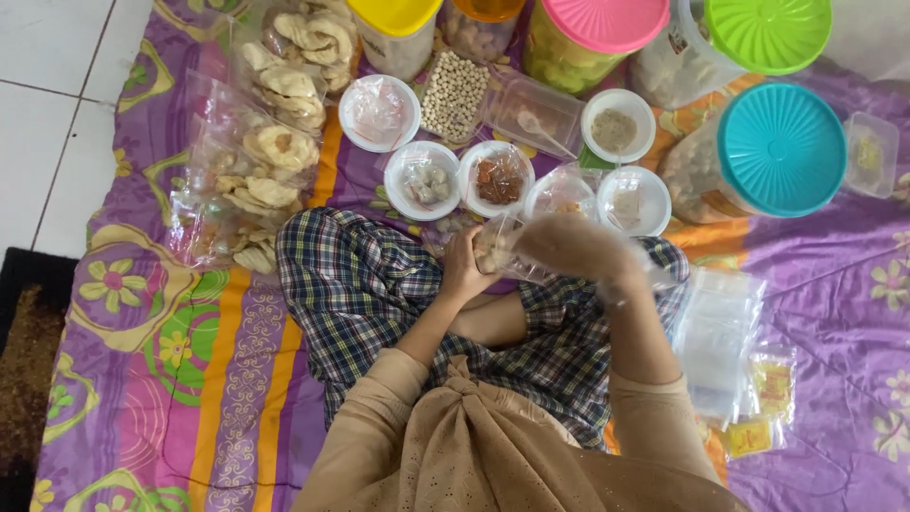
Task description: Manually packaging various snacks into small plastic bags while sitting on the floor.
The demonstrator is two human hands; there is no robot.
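I sit cross-legged in checked trousers on a purple patterned cloth (171, 379). My left hand (463, 268) grips the side of a small clear plastic bag (500, 248) with some snack pieces inside, held over my lap. My right hand (578, 248) is blurred and sits at the bag's other side, inside or under clear plastic film; its exact grip is hard to make out. Just beyond the hands stand small white bowls: one with pale lumps (423, 180), one with brown-red pieces (497, 178), and one with a clear wrapper (634, 200).
Bags of crackers (270, 142) lie at the left. Big tubs with yellow, pink (603, 21), green (766, 30) and teal (781, 148) lids stand along the back. A pack of pale round nuts (454, 95), a clear box with a spoon (533, 116), and stacked clear bags (716, 337) lie around me.
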